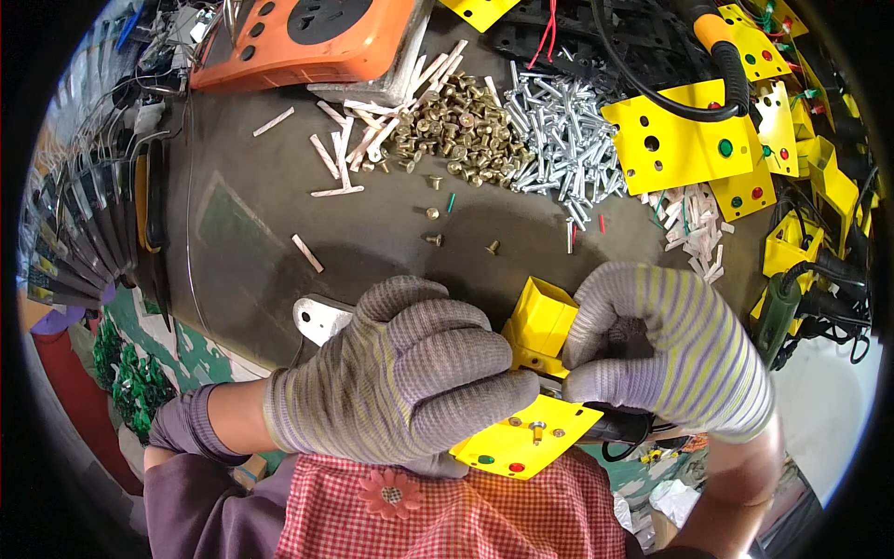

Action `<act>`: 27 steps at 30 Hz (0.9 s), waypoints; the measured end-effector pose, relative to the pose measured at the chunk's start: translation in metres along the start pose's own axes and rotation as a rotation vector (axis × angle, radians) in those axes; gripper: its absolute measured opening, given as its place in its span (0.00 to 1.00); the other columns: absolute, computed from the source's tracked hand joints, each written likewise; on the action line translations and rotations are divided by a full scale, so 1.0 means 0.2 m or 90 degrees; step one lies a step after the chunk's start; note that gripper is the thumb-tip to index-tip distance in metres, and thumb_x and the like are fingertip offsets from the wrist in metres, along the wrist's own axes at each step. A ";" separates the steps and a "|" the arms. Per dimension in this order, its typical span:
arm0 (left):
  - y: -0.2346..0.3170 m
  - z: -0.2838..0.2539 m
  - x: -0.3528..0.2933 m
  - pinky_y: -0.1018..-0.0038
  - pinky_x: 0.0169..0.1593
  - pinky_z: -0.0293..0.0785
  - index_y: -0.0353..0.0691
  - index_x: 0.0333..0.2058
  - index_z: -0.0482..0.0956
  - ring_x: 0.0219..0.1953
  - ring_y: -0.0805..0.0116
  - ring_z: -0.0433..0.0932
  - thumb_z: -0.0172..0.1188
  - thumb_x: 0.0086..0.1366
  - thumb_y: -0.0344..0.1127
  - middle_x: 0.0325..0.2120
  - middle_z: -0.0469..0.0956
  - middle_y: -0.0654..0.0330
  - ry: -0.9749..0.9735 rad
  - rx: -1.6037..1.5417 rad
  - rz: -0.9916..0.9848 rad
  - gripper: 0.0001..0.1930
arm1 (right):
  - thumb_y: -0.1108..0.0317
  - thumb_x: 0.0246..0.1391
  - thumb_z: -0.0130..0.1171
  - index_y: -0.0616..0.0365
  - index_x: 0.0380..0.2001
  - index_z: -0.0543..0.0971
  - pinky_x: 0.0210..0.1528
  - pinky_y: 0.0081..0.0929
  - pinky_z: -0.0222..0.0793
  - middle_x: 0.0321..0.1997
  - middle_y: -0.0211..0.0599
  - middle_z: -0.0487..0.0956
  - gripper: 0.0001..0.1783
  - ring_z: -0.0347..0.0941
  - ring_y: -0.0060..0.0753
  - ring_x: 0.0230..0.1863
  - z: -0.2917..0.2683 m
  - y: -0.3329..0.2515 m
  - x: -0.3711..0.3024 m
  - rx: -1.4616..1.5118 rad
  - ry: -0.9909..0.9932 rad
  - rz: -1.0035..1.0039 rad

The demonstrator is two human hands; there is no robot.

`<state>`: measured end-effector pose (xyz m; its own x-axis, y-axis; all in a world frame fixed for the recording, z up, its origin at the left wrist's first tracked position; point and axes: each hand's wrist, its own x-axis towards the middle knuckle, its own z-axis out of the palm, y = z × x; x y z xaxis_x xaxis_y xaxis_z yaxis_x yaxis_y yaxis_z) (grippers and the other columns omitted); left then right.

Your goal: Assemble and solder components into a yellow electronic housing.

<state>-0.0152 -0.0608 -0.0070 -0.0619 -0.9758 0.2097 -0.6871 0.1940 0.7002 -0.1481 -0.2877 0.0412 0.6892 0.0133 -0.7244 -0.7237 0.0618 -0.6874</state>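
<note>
Both my hands wear grey gloves with yellow-green stripes. My left hand [400, 373] is curled closed around the left side of a yellow metal plate [494, 456], its thumb underneath. Green and red round caps sit along the plate's near edge, and a screw [537, 429] stands up from its face. Just beyond the plate is a yellow box-shaped bracket [545, 321]; how the two join is hidden by my fingers. At the bracket's near right corner, my right hand [670, 345] has its thumb and forefinger pinched together, hiding what lies between them.
Beyond my hands lie piles of brass-coloured screws [461, 130], silver screws [568, 135] and pale strips [694, 224]. An orange device [307, 47] stands at the back left. Yellow plates [680, 140] and cables crowd the right. A white metal tab [321, 319] is beside my left hand.
</note>
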 end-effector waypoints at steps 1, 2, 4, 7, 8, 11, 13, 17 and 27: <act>0.00 0.01 0.00 0.54 0.47 0.71 0.47 0.52 0.78 0.46 0.58 0.75 0.73 0.37 0.59 0.44 0.72 0.62 0.013 -0.021 -0.010 0.41 | 0.65 0.40 0.80 0.60 0.28 0.79 0.34 0.21 0.69 0.29 0.30 0.79 0.18 0.75 0.20 0.31 -0.02 -0.03 0.01 -0.066 -0.025 0.005; 0.01 0.01 0.00 0.55 0.49 0.72 0.47 0.54 0.76 0.47 0.58 0.75 0.73 0.31 0.54 0.46 0.73 0.62 0.027 -0.043 -0.019 0.45 | 0.66 0.40 0.80 0.60 0.28 0.79 0.32 0.21 0.69 0.27 0.29 0.79 0.18 0.75 0.19 0.29 -0.04 -0.06 0.02 -0.132 -0.050 0.011; 0.01 0.01 0.00 0.55 0.49 0.72 0.47 0.54 0.77 0.47 0.58 0.75 0.73 0.31 0.54 0.46 0.73 0.63 0.028 -0.045 -0.015 0.45 | 0.67 0.41 0.79 0.60 0.28 0.79 0.31 0.22 0.70 0.25 0.29 0.79 0.17 0.76 0.20 0.28 -0.03 -0.14 0.02 -0.151 -0.049 0.064; 0.01 0.00 0.00 0.55 0.49 0.72 0.47 0.53 0.77 0.47 0.58 0.75 0.73 0.32 0.54 0.46 0.73 0.63 0.025 -0.031 -0.025 0.43 | 0.67 0.42 0.77 0.60 0.28 0.78 0.31 0.24 0.71 0.24 0.31 0.79 0.16 0.77 0.24 0.27 -0.02 -0.11 0.03 -0.256 -0.043 -0.006; 0.02 0.00 0.00 0.55 0.49 0.71 0.47 0.53 0.77 0.46 0.59 0.75 0.72 0.33 0.53 0.45 0.73 0.63 0.020 -0.018 -0.033 0.42 | 0.67 0.43 0.75 0.60 0.28 0.77 0.31 0.25 0.71 0.24 0.33 0.79 0.15 0.77 0.26 0.26 -0.02 -0.10 0.04 -0.338 -0.030 -0.128; 0.01 0.01 0.01 0.56 0.49 0.71 0.48 0.51 0.78 0.47 0.59 0.74 0.72 0.35 0.52 0.44 0.72 0.64 0.025 -0.021 -0.021 0.39 | 0.67 0.46 0.70 0.61 0.29 0.76 0.33 0.31 0.71 0.25 0.39 0.78 0.13 0.77 0.40 0.29 -0.02 -0.12 0.03 -0.351 -0.040 -0.124; -0.01 0.02 -0.01 0.56 0.48 0.70 0.48 0.49 0.79 0.46 0.58 0.73 0.72 0.39 0.55 0.42 0.71 0.63 0.017 -0.003 0.003 0.36 | 0.67 0.47 0.69 0.61 0.30 0.75 0.34 0.33 0.72 0.26 0.40 0.77 0.13 0.78 0.43 0.30 0.02 -0.18 0.03 -0.356 -0.051 -0.136; 0.03 -0.01 0.02 0.57 0.49 0.70 0.49 0.49 0.78 0.49 0.61 0.74 0.72 0.35 0.49 0.44 0.71 0.64 0.005 0.000 -0.063 0.36 | 0.66 0.48 0.69 0.60 0.30 0.75 0.34 0.37 0.71 0.27 0.42 0.78 0.13 0.79 0.48 0.34 0.08 -0.27 0.05 -0.647 -0.047 -0.168; 0.06 -0.02 0.06 0.45 0.57 0.65 0.48 0.52 0.74 0.52 0.51 0.70 0.76 0.33 0.52 0.46 0.67 0.57 -0.057 -0.058 -0.067 0.42 | 0.65 0.42 0.75 0.60 0.28 0.75 0.31 0.28 0.70 0.23 0.35 0.77 0.17 0.77 0.31 0.27 -0.02 -0.17 0.05 -0.382 -0.103 -0.056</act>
<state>-0.0212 -0.0708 0.0062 -0.0599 -0.9955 0.0738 -0.6251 0.0950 0.7747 -0.1161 -0.2940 0.0563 0.7103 0.1869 -0.6786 -0.5255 -0.5006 -0.6879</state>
